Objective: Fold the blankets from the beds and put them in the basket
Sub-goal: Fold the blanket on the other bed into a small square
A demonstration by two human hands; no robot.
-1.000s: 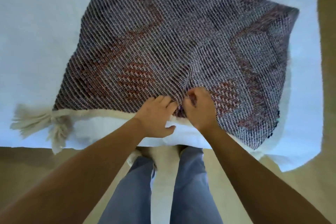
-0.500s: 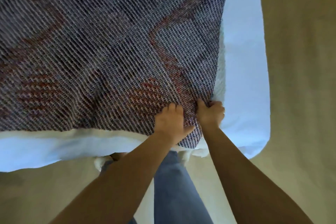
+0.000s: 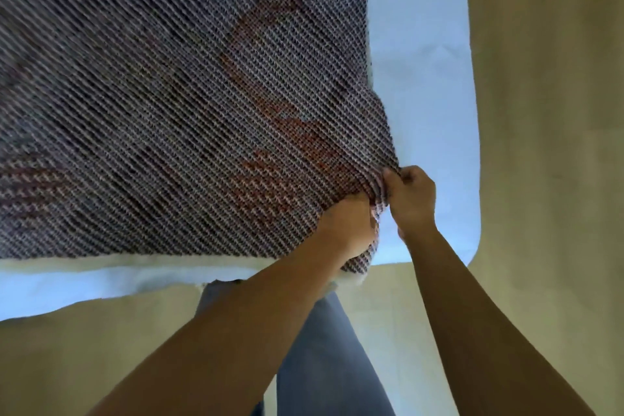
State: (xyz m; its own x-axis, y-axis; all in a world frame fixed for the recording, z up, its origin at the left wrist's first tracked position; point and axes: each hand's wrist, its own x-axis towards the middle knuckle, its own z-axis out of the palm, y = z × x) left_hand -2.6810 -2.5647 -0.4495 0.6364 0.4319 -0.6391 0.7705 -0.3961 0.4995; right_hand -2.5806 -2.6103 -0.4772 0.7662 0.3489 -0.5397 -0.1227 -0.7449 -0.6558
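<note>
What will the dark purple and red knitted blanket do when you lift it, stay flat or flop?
Probably floppy: the dark purple and red knitted blanket bunches into wrinkles where the left hand and right hand grip its corner. Likely not slippery: the knit looks bumpy. Maybe heavyish: a thick cream lining shows at its edge.

The one head-worn camera looked steeply down from above the near right corner of the bed (image 3: 422, 78), tilted slightly forward. It sat close: the blanket (image 3: 169, 94) filled the upper left of the frame and ran out past its edges. The forearms (image 3: 236, 331) entered from the bottom edge and met at the left hand (image 3: 347, 223) and right hand (image 3: 412, 199) just right of centre. The person's own legs (image 3: 324, 365) and the floor (image 3: 540, 111) lay directly beneath, and the wide lens bowed the bed's edges.
</note>
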